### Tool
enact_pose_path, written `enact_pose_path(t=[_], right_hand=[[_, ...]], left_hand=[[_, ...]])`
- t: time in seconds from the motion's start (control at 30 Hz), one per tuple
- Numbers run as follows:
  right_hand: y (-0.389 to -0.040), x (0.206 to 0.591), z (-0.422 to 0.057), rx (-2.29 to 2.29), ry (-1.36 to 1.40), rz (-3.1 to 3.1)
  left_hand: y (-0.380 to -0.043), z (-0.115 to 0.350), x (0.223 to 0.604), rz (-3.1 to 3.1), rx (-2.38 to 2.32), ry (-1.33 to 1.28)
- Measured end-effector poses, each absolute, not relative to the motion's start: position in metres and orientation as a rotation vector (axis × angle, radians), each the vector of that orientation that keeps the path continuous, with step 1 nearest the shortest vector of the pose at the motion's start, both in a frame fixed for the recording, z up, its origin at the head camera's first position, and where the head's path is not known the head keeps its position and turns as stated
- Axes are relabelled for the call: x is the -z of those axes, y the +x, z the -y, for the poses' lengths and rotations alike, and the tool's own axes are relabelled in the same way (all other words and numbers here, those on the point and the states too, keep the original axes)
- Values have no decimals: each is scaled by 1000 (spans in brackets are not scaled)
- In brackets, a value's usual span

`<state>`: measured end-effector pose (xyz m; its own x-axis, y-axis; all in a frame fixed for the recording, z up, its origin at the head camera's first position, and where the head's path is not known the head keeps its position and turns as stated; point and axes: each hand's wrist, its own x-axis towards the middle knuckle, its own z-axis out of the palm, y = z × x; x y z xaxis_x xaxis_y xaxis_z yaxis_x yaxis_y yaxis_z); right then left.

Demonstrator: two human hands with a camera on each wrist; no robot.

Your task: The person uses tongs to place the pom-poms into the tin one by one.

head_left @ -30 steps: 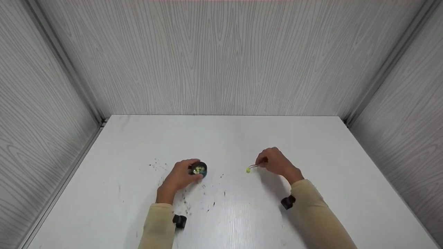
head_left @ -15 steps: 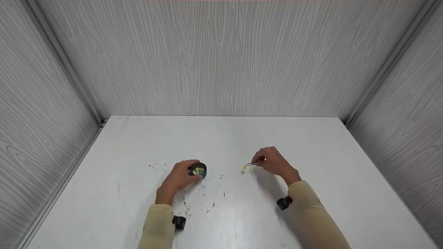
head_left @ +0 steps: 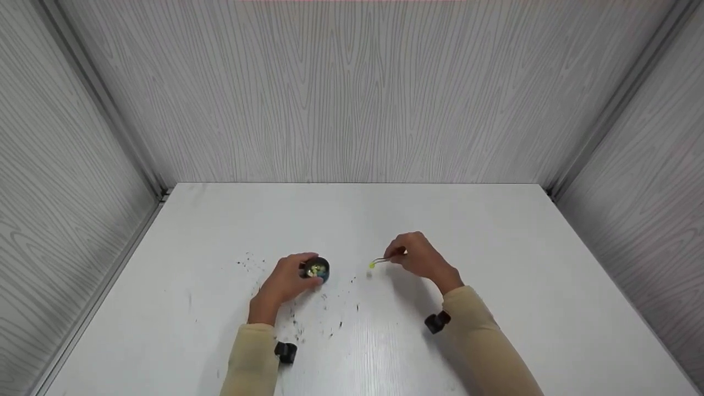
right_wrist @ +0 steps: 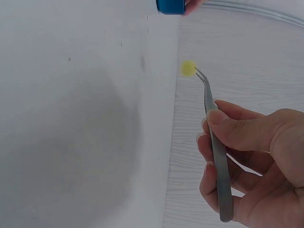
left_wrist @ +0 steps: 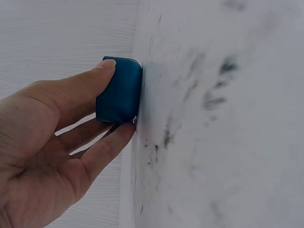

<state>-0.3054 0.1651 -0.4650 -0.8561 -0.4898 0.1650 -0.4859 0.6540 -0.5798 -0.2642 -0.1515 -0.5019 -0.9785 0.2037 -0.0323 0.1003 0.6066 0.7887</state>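
Note:
My left hand point(head_left: 289, 279) grips a small round blue container point(left_wrist: 119, 90) on the table, thumb on one side and fingers on the other. From the head view its open top shows several small yellow, white and bluish pieces inside. My right hand point(head_left: 419, 256) holds curved-tip metal tweezers point(right_wrist: 217, 156) between thumb and fingers. At the tweezer tips is a small round yellow piece point(right_wrist: 188, 68), held above the table to the right of the container. The container's near corner also shows at the top of the right wrist view.
Dark smudges and specks point(head_left: 297, 324) mark the white table point(head_left: 440, 214) around the left hand. Grey wood-grain panels point(head_left: 352, 93) enclose the table at the back and both sides. A black wrist device point(head_left: 437, 322) sits on each forearm.
My right hand has moved left with the tweezers and the yellow piece, closer to the container. The left hand and the container stay in place.

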Motion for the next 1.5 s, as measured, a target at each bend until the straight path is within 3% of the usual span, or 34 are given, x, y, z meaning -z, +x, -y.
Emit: enact_pose_path(t=[1.5], right_hand=[[-311, 440, -85, 793, -1103, -2841]], left_hand=[[-266, 150, 503, -2705, -1314, 227]])
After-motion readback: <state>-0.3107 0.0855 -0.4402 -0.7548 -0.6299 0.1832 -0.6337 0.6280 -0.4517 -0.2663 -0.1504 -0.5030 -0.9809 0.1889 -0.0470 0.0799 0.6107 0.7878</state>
